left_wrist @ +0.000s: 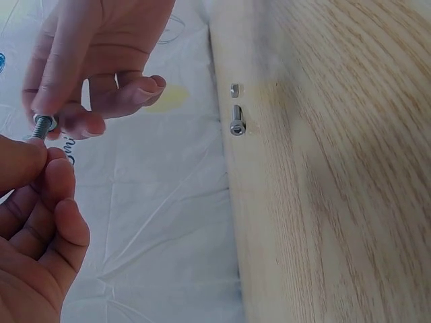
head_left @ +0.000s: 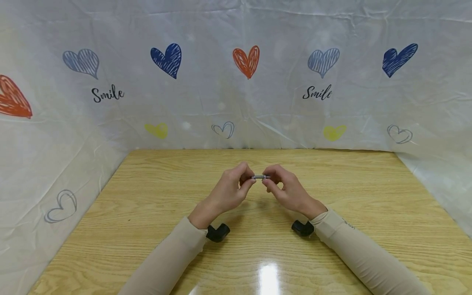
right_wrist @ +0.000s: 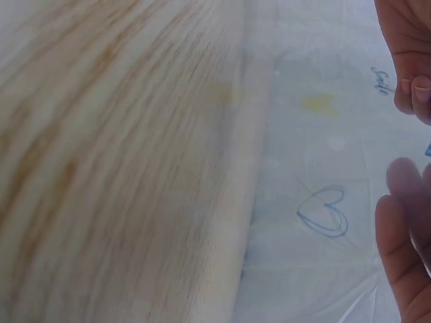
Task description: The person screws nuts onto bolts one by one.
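Note:
Above the table, my left hand [head_left: 228, 189] pinches a silver bolt [head_left: 259, 177] by one end, between thumb and fingertips. Its threaded shank [left_wrist: 42, 129] points toward my right hand [head_left: 289, 190], whose thumb and forefinger hold the small nut [left_wrist: 46, 120] on the bolt's far part. Seen from the left wrist, the remaining fingers of the right hand are loosely bent. The right wrist view shows only parts of both hands at its right edge; there the bolt is hardly visible. Another socket-head bolt [left_wrist: 237, 122] lies on the table, and beside it is a loose nut [left_wrist: 234, 90].
The wood-grain table [head_left: 147, 196] extends beneath both hands. A white cloth printed with hearts [head_left: 199, 94] hangs behind it and along the sides. Black angular pieces [head_left: 218, 232] are at both wrists, by the sleeve cuffs.

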Tool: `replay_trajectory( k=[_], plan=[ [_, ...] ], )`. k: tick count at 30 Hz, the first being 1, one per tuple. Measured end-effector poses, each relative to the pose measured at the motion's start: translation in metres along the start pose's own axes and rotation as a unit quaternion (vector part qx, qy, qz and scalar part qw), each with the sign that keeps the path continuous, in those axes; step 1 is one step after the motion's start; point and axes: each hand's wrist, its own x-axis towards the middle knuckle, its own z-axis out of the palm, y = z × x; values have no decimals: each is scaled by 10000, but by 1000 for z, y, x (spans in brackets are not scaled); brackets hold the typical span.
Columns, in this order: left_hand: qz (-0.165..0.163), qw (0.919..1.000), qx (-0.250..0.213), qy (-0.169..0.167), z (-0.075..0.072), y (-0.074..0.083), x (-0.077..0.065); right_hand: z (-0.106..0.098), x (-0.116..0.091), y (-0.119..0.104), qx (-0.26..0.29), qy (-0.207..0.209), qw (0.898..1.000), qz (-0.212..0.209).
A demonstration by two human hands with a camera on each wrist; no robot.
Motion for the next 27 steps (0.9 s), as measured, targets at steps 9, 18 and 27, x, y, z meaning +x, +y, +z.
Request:
replay_trajectory(
  k=[9,18,27],
  plan=[
    [20,10000,-14,-9,0,2,0,-5,5,-19,-229,-7,9997,-35],
    [2,10000,-56,-8,-1,2,1,-5,4,-21,-121,-45,9997,195],
    [-35,10000,-16,27,0,2,1,-4,4,-16,-27,10,10000,-38]
  ],
)
